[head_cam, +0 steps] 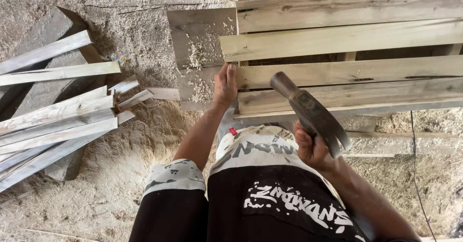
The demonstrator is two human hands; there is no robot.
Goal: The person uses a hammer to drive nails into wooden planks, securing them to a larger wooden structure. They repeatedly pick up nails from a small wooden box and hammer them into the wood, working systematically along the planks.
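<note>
Gripping a hammer (308, 110), your right hand (312, 148) has its fingers curled tight around the lower part of the dark handle. You hold the tool raised above the slatted wooden frame (347, 39), with the rounded metal head tilted up and to the left, clear of the wood and not touching any board.

Your left hand (225, 83) rests at the left end of one of the frame's slats (347, 72), fingers bent over the board's end and pressing on it. Whether a nail sits under those fingers you cannot tell; it is too small or hidden.

That frame lies across the upper right of the view, its pale planks running side by side with dark gaps between them. A darker flat board (197, 34) sits just beside the frame's left edge, dusted with wood shavings.

To your left, well apart from both hands, a loose pile of thin grey wooden strips (58, 121) lies fanned out on the sawdust-covered ground (120, 174). A thin black cable (415, 165) runs down the ground on the right side, near your right forearm. Your dark shorts with white lettering fill the bottom of the view.
</note>
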